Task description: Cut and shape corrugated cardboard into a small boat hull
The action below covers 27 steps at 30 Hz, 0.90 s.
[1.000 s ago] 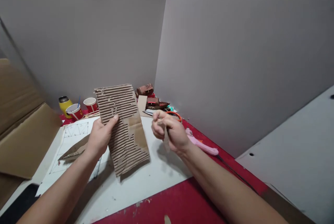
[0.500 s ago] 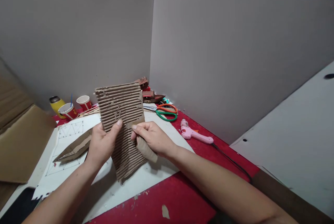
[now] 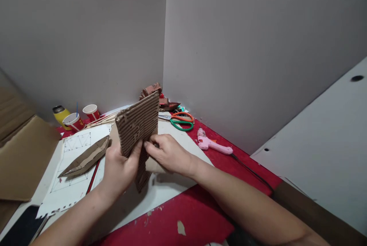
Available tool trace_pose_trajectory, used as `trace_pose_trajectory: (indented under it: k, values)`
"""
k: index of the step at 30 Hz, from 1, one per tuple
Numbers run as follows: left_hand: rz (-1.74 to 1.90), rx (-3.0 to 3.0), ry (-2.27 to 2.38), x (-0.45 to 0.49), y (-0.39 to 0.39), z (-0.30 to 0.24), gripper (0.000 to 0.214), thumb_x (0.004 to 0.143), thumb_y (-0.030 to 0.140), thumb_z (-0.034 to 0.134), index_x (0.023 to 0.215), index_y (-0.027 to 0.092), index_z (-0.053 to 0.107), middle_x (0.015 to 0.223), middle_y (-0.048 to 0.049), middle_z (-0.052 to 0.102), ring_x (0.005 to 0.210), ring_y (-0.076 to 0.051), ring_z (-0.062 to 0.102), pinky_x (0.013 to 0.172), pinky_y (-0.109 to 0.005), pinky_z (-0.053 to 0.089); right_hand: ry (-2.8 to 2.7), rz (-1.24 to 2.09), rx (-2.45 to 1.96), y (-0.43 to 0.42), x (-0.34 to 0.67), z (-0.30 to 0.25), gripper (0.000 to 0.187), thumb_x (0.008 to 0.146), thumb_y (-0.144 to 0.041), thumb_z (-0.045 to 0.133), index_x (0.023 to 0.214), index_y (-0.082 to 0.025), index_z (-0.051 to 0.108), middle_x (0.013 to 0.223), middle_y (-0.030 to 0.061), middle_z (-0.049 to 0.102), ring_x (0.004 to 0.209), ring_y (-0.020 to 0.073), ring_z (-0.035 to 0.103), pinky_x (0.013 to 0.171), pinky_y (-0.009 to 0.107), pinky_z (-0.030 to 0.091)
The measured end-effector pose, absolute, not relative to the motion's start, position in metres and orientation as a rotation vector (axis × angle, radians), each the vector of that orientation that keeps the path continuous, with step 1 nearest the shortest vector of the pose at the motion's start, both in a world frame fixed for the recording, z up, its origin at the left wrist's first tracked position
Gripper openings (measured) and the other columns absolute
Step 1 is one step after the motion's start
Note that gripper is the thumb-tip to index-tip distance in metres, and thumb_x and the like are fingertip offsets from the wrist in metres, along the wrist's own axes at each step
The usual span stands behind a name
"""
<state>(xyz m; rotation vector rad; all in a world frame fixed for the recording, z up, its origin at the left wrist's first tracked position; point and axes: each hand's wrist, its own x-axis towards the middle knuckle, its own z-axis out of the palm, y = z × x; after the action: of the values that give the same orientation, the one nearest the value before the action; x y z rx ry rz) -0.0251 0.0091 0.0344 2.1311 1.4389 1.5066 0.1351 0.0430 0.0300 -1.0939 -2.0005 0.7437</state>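
Observation:
A sheet of corrugated cardboard, its ridges bare, stands tilted above the white board. My left hand grips its near left side, thumb across the ridged face. Against the same face, my right hand pinches a strip of brown paper liner that hangs below its fingers. Part of the sheet's lower half is hidden by my hands. Left of them, a boat-shaped cardboard piece lies on a paper with drawn lines.
Scissors with orange and green handles lie behind my right hand. A pink glue gun with a black cord is on the red table. Paper cups, a yellow bottle and brown model boats stand farther back. A cardboard box is at left.
The cardboard sheet has turned from facing me to a steeper, more edge-on angle. My left hand has moved slightly right and down with it. My right hand stays at the sheet's face.

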Motion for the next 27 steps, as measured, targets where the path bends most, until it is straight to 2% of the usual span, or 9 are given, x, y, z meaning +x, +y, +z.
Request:
trace_pose_trajectory:
  k: [5, 11, 17, 21, 25, 27]
  values:
    - [1.518, 2.327, 1.427, -0.025, 0.005, 0.035, 0.027, 0.088, 0.019, 0.057, 0.062, 0.02, 0.049, 0.057, 0.0038, 0.054, 0.049, -0.01, 0.044, 0.05, -0.023, 0.037, -2.091, 0.854, -0.941, 0.042, 0.14, 0.036, 0.025, 0.09, -0.023, 0.048, 0.069, -0.017, 0.059, 0.075, 0.0044, 0.067, 0.067, 0.015, 0.053, 0.062, 0.027, 0.039]
    - [1.505, 2.494, 1.376, -0.024, 0.002, 0.033, 0.024, 0.086, 0.012, 0.056, 0.066, 0.021, 0.047, 0.061, 0.0027, 0.056, 0.053, -0.011, 0.048, 0.053, -0.024, 0.036, -2.115, 0.818, -0.965, 0.039, 0.138, 0.034, 0.026, 0.092, -0.021, 0.046, 0.07, -0.017, 0.06, 0.083, 0.0082, 0.07, 0.071, 0.0171, 0.059, 0.067, 0.028, 0.043]
    - [1.505, 2.614, 1.28, -0.022, 0.001, 0.027, 0.023, 0.086, 0.008, 0.055, 0.068, 0.02, 0.047, 0.068, 0.0004, 0.061, 0.061, -0.012, 0.056, 0.057, -0.022, 0.04, -2.172, 0.722, -1.113, 0.032, 0.136, 0.037, 0.023, 0.092, -0.02, 0.044, 0.075, -0.015, 0.058, 0.078, 0.0095, 0.069, 0.064, 0.0149, 0.055, 0.062, 0.026, 0.04]
    - [1.567, 2.53, 1.318, -0.022, 0.003, 0.025, 0.023, 0.085, 0.01, 0.057, 0.065, 0.019, 0.049, 0.063, 0.0017, 0.058, 0.056, -0.011, 0.053, 0.055, -0.022, 0.039, -2.192, 0.588, -1.182, 0.03, 0.132, 0.033, 0.024, 0.09, -0.022, 0.044, 0.07, -0.016, 0.054, 0.068, 0.007, 0.064, 0.056, 0.0129, 0.048, 0.056, 0.025, 0.034]
    - [1.604, 2.149, 1.381, -0.021, 0.012, 0.025, 0.023, 0.085, 0.022, 0.061, 0.062, 0.017, 0.057, 0.057, 0.0033, 0.058, 0.051, -0.011, 0.052, 0.051, -0.022, 0.041, -2.04, 0.574, -1.134, 0.038, 0.131, 0.026, 0.029, 0.086, -0.022, 0.044, 0.058, -0.02, 0.038, 0.053, -0.0021, 0.044, 0.05, 0.0103, 0.034, 0.052, 0.025, 0.026]
    - [1.56, 1.879, 1.343, -0.02, 0.02, 0.024, 0.02, 0.084, 0.028, 0.063, 0.069, 0.016, 0.064, 0.066, 0.0007, 0.066, 0.059, -0.013, 0.059, 0.057, -0.023, 0.048, -1.955, 0.636, -1.035, 0.045, 0.131, 0.022, 0.031, 0.085, -0.022, 0.042, 0.055, -0.021, 0.032, 0.052, -0.0043, 0.036, 0.051, 0.0098, 0.03, 0.051, 0.025, 0.024]
